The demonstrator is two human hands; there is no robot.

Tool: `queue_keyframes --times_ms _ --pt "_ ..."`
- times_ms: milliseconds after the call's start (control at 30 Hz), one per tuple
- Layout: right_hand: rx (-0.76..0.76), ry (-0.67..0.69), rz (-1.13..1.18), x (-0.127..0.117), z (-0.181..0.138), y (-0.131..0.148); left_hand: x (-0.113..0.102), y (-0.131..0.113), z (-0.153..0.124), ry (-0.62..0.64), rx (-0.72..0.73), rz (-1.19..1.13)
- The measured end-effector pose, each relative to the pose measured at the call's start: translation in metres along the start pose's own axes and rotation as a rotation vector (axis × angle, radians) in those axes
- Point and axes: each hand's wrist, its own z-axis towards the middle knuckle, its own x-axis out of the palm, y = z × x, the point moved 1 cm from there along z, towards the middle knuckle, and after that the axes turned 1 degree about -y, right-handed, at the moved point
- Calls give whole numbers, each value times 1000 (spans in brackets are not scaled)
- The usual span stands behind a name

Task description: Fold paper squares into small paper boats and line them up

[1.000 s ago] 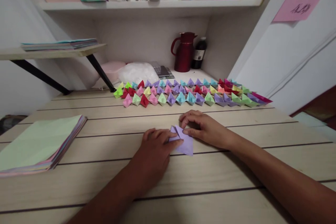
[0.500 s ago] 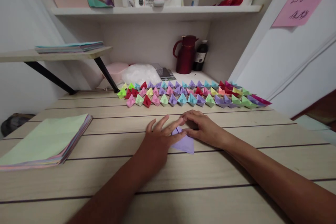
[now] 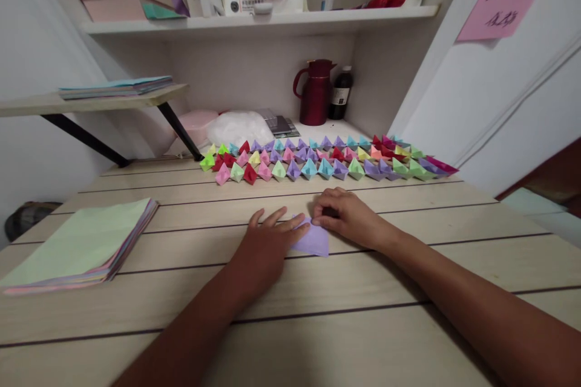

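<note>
A small folded sheet of purple paper (image 3: 316, 243) lies on the wooden tabletop in front of me. My left hand (image 3: 265, 246) rests on its left side with the fingers spread, the index finger and thumb pressing on the paper. At its upper right edge, my right hand (image 3: 342, 216) has its fingers curled, thumb and fingertip pinching the paper. Part of the sheet is hidden under my fingers. Beyond my hands stand rows of folded paper boats, among them a blue boat (image 3: 309, 169) and a red boat (image 3: 249, 174).
A stack of coloured paper (image 3: 82, 242) with pale green on top lies at the left. Behind the boats stand a dark red thermos jug (image 3: 314, 94) and a dark bottle (image 3: 340, 94). A raised shelf (image 3: 122, 100) on black legs is at the left.
The purple paper's visible crease and tip are now flatter or covered. My right hand's fingers have curled in more tightly at its edge. The view has shifted slightly.
</note>
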Motion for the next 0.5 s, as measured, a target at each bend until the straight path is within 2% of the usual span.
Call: queue_keyframes --times_ms 100,267,400,500 --pt "19 16 -83 6 0 -3 -7 2 -6 48 53 32" --pt "26 41 -76 8 1 -6 -22 0 -22 98 104 84" --pt "47 57 -90 7 2 -4 -25 0 -27 44 91 33" --pt "65 66 -107 6 3 -1 -28 3 -26 -82 17 -98"
